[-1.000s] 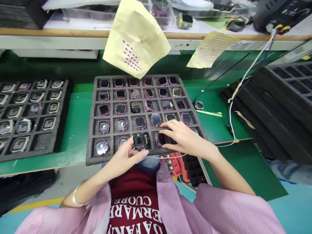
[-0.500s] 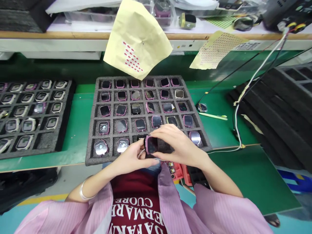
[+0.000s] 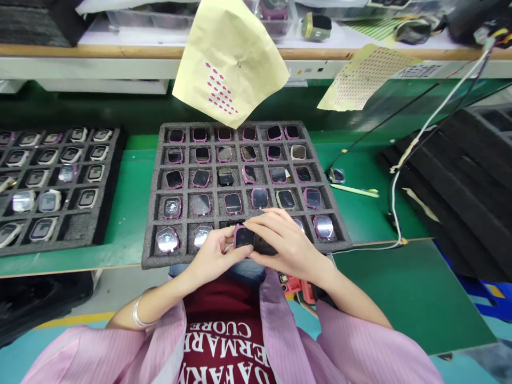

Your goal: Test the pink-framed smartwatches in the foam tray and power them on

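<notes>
A pink-framed watch (image 3: pixel 243 237) with a dark screen is held between both hands above the front row of a grey foam tray (image 3: pixel 149 242). My left hand (image 3: pixel 214 255) grips its left side, the thumb lying along the lower edge. From the right, my right hand (image 3: pixel 286 242) is closed on the watch's right side, fingers on top and thumb below. Most tray compartments around the hands hold similar square watches, mostly pink-framed. Part of the front row is hidden behind my hands.
Another foam tray (image 3: pixel 104 213) with pale-framed watches lies at the left. Stacked black foam (image 3: pixel 448 197), a white cable (image 3: pixel 396 213) and a light green pen (image 3: pixel 355 190) are at the right. Yellow sheets (image 3: pixel 230 64) hang from the shelf edge (image 3: pixel 132 52).
The watch has turned and moved slightly left, and now lies flatter. My left thumb has come onto its lower edge. The whole view has shifted slightly.
</notes>
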Action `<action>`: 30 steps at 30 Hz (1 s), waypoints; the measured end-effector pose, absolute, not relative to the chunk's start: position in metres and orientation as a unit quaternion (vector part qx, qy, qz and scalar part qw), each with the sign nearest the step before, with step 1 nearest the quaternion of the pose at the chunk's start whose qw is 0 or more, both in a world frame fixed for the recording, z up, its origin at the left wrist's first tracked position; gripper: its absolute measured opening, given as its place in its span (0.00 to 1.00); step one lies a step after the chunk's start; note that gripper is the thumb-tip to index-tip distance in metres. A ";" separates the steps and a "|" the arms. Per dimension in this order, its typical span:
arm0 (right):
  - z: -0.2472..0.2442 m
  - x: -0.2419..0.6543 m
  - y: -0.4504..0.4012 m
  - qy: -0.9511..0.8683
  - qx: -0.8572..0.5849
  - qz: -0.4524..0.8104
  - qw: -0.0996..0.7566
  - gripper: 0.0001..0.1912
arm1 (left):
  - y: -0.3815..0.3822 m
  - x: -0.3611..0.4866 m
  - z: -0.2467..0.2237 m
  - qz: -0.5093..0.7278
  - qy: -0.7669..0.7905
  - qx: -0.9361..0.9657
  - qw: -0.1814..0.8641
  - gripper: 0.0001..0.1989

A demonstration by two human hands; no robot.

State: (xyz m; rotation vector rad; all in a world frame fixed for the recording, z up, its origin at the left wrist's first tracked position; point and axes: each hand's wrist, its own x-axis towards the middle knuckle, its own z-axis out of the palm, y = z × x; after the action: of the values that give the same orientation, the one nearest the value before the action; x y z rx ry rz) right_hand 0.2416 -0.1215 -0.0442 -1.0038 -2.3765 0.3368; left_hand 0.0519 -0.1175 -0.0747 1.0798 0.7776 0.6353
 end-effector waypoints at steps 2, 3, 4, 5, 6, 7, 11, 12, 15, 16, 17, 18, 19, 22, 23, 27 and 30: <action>-0.045 0.244 -0.121 -0.878 -0.371 0.138 0.270 0.15 | -0.119 0.053 -0.074 0.283 0.365 0.486 0.742 0.15; -0.044 0.246 -0.120 -0.878 -0.372 0.145 0.264 0.16 | -0.120 0.054 -0.073 0.278 0.371 0.486 0.741 0.16; -0.043 0.247 -0.119 -0.879 -0.373 0.152 0.254 0.16 | -0.120 0.055 -0.073 0.273 0.377 0.487 0.739 0.16; -0.041 0.249 -0.118 -0.881 -0.373 0.161 0.242 0.17 | -0.121 0.056 -0.073 0.267 0.382 0.490 0.737 0.17; -0.040 0.251 -0.117 -0.883 -0.371 0.171 0.230 0.17 | -0.122 0.057 -0.073 0.261 0.386 0.493 0.734 0.17; -0.039 0.252 -0.116 -0.885 -0.368 0.183 0.220 0.18 | -0.122 0.057 -0.073 0.255 0.389 0.498 0.732 0.17; -0.043 0.251 -0.117 -0.884 -0.366 0.191 0.221 0.17 | -0.122 0.057 -0.074 0.251 0.398 0.512 0.719 0.16; -0.046 0.249 -0.118 -0.882 -0.367 0.183 0.233 0.17 | -0.121 0.057 -0.074 0.256 0.396 0.514 0.717 0.15; -0.058 0.243 -0.122 -0.867 -0.366 0.166 0.294 0.19 | -0.119 0.054 -0.074 0.273 0.375 0.505 0.728 0.13; -0.062 0.241 -0.124 -0.858 -0.366 0.167 0.320 0.21 | -0.118 0.053 -0.075 0.277 0.366 0.496 0.737 0.13; -0.066 0.240 -0.125 -0.847 -0.367 0.170 0.345 0.22 | -0.117 0.052 -0.075 0.280 0.359 0.487 0.746 0.14; -0.070 0.238 -0.126 -0.837 -0.369 0.174 0.365 0.24 | -0.116 0.051 -0.075 0.283 0.353 0.479 0.752 0.13; -0.073 0.237 -0.127 -0.829 -0.371 0.178 0.379 0.25 | -0.116 0.050 -0.075 0.287 0.350 0.473 0.756 0.13; -0.078 0.236 -0.127 -0.820 -0.373 0.192 0.389 0.26 | -0.116 0.048 -0.074 0.292 0.352 0.468 0.756 0.13; -0.078 0.235 -0.127 -0.820 -0.370 0.197 0.390 0.26 | -0.116 0.048 -0.073 0.293 0.354 0.467 0.755 0.14; -0.076 0.235 -0.126 -0.817 -0.364 0.212 0.393 0.24 | -0.116 0.049 -0.071 0.294 0.355 0.466 0.755 0.15; -0.074 0.236 -0.126 -0.818 -0.368 0.217 0.385 0.24 | -0.116 0.049 -0.070 0.289 0.357 0.471 0.753 0.15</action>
State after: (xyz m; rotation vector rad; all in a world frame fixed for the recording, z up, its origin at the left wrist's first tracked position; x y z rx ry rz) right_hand 0.2364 -0.1255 -0.0737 -0.9381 -2.0826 0.5537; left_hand 0.0492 -0.1159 -0.0700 1.0279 0.7783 0.6307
